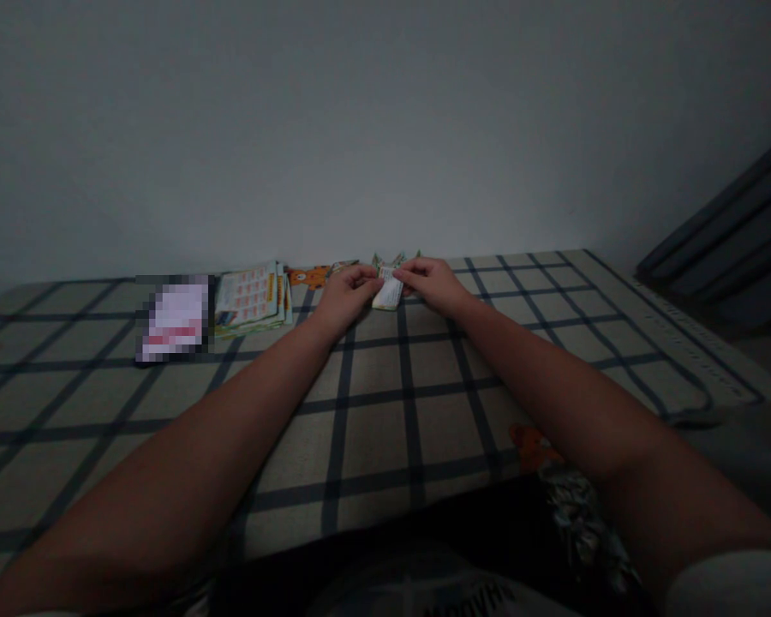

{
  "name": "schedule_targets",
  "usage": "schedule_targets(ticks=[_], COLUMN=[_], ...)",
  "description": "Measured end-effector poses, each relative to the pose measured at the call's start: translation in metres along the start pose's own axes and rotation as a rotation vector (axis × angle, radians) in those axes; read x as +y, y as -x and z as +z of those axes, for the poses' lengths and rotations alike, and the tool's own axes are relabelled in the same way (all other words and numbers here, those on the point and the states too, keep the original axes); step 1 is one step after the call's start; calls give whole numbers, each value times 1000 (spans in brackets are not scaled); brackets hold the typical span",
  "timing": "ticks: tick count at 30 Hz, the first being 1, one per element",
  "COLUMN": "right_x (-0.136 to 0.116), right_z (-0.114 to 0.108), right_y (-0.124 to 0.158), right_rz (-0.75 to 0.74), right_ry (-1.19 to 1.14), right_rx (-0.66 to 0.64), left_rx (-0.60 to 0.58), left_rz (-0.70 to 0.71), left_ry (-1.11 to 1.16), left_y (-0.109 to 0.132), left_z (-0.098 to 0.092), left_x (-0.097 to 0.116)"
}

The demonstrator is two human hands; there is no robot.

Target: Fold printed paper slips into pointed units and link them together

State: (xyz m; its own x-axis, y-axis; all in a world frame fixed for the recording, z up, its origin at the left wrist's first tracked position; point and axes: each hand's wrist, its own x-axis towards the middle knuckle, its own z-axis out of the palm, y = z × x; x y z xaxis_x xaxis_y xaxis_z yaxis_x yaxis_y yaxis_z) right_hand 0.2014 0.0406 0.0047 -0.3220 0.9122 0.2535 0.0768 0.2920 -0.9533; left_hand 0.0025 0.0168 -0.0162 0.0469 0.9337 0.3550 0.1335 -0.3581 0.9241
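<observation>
A small folded piece of printed paper (389,294), white with lines of text and some green at its top, is held low over the checked cloth. My left hand (347,296) pinches its left edge between thumb and fingers. On the opposite edge, my right hand (433,284) grips it with thumb and index finger. Pointed green-and-white paper corners (378,260) stick up behind the sheet between my hands. How they join the held piece, I cannot make out.
Left of my hands lies a stack of printed sheets (248,296). Beside it is a blurred-out, bright-faced rectangular object (176,319) with a dark edge. The checked cloth (373,428) with bear prints runs back to a plain wall (385,128). Dark folded fabric (738,214) hangs at the right.
</observation>
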Motion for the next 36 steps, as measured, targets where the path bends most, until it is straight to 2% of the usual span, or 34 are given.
schedule_targets(ticks=[10, 16, 27, 36], right_x=[1, 6, 8, 9], right_z=[1, -2, -3, -3], right_y=[0, -2, -5, -5], right_rz=[-9, 10, -46, -35], right_ry=[-34, -34, 16, 14], right_rx=[-30, -59, -46, -32], left_rx=[39, 111, 113, 102], left_rz=[72, 92, 94, 63], left_ry=[-68, -45, -54, -63], left_y=[1, -1, -1, 3], left_z=[-2, -2, -2, -1], left_x=[-1, -3, -4, 5])
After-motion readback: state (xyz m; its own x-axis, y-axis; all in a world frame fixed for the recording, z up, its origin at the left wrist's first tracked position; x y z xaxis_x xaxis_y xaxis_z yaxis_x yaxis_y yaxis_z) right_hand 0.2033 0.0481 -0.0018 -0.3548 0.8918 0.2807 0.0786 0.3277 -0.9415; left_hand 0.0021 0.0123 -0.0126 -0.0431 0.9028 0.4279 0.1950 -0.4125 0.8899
